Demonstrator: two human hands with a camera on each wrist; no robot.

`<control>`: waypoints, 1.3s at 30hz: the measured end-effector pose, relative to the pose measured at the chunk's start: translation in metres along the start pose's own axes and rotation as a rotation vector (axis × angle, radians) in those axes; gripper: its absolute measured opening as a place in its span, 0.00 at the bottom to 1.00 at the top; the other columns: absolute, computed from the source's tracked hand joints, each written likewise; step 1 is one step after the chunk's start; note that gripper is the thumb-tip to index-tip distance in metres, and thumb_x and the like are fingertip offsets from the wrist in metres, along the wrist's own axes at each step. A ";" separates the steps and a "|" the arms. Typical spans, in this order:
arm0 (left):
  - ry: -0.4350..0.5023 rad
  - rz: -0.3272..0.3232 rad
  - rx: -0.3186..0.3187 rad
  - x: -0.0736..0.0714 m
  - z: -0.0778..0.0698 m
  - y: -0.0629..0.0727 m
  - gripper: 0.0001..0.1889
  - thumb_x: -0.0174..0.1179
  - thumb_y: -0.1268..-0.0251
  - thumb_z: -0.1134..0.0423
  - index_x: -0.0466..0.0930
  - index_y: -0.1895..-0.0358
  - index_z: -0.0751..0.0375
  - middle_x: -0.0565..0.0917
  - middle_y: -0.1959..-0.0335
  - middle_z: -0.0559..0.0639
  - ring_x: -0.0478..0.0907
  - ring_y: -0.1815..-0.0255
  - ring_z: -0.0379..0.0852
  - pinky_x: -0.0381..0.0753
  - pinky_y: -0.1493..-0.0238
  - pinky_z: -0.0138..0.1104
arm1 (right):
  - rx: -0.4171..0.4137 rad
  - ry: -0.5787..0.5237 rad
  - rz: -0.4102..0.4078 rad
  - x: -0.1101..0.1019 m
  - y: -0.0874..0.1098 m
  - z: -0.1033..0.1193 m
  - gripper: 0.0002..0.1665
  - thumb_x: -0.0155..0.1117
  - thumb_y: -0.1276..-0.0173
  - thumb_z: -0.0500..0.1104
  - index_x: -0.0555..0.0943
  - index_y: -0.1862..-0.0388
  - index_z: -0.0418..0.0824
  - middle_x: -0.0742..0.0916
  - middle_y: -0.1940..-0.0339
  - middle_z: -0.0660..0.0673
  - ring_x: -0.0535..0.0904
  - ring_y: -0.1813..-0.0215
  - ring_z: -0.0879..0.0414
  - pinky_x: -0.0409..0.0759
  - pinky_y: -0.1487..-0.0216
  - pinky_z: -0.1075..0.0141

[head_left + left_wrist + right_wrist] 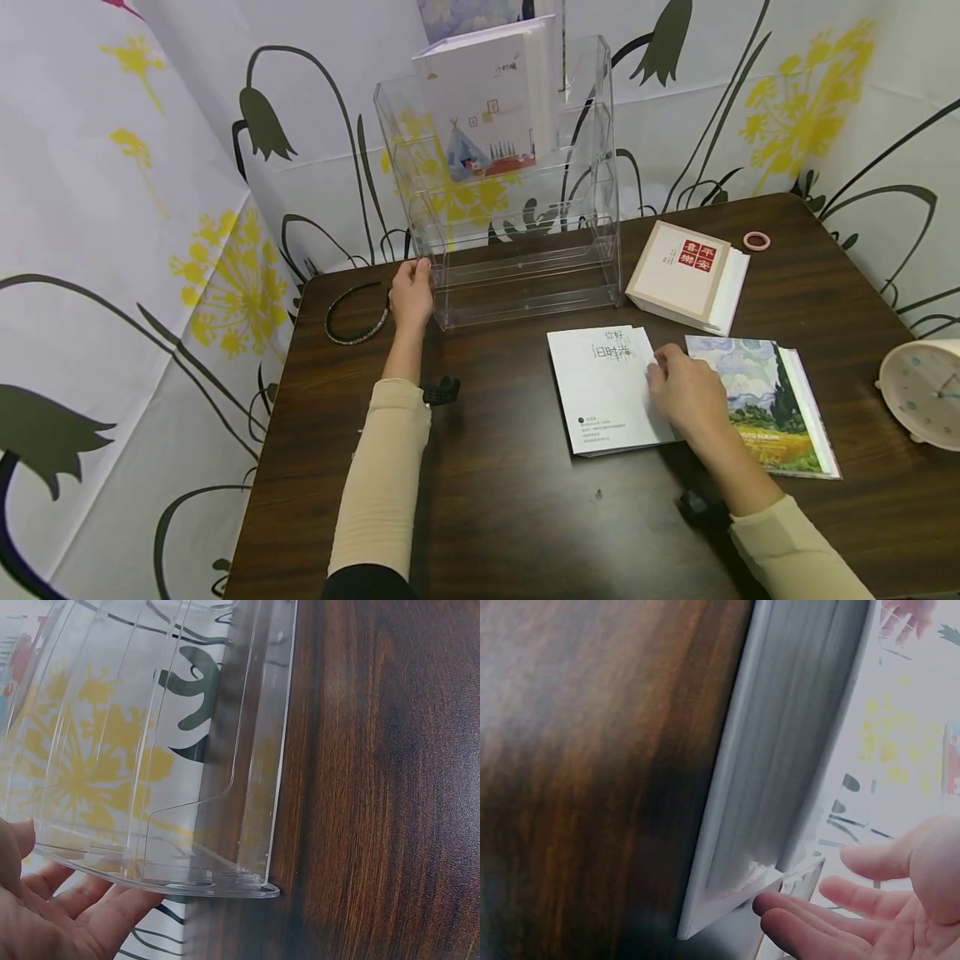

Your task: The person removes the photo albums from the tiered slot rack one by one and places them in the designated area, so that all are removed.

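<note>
Left hand (pixel 412 293) holds clear rack (pixel 525 310); white album (pixel 609 392) lies by right hand (pixel 692 390).

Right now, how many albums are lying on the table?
3: the white album by the right hand, landscape album right of it, beige album behind both. Any underneath would be hidden.
</note>
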State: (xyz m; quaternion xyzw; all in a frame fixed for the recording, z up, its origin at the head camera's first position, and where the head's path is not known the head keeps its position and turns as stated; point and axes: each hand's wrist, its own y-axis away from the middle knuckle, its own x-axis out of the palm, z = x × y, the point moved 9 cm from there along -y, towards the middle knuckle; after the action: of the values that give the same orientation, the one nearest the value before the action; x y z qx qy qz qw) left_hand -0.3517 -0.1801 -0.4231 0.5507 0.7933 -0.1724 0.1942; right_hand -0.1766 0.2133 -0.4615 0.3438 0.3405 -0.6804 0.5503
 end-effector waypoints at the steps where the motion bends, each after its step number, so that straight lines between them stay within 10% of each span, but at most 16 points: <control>1: 0.000 -0.003 0.000 0.000 0.000 0.000 0.19 0.49 0.24 0.47 0.78 0.46 0.57 0.83 0.60 0.58 0.76 0.54 0.57 0.67 0.45 0.52 | -0.002 -0.005 0.010 0.001 0.000 0.000 0.15 0.60 0.32 0.39 0.79 0.53 0.28 0.86 0.66 0.31 0.81 0.68 0.36 0.74 0.69 0.45; 17: -0.002 0.013 0.006 0.001 -0.002 0.000 0.20 0.48 0.23 0.47 0.78 0.44 0.57 0.84 0.56 0.60 0.77 0.52 0.57 0.67 0.42 0.51 | -0.158 -0.099 -0.022 -0.027 -0.031 0.028 0.19 0.70 0.38 0.39 0.80 0.51 0.30 0.86 0.59 0.32 0.83 0.60 0.39 0.77 0.59 0.45; 39: 0.008 0.029 -0.006 0.001 0.004 -0.002 0.20 0.48 0.24 0.46 0.77 0.43 0.56 0.84 0.54 0.62 0.76 0.51 0.58 0.65 0.41 0.53 | -0.330 -0.412 -0.059 -0.076 -0.183 0.138 0.28 0.66 0.30 0.44 0.72 0.35 0.37 0.82 0.41 0.39 0.80 0.41 0.47 0.77 0.42 0.55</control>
State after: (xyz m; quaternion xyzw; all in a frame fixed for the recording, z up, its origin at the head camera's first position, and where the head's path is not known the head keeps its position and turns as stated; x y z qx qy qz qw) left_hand -0.3529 -0.1818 -0.4267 0.5622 0.7865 -0.1648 0.1952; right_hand -0.3577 0.1660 -0.3087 0.0935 0.3375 -0.6871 0.6367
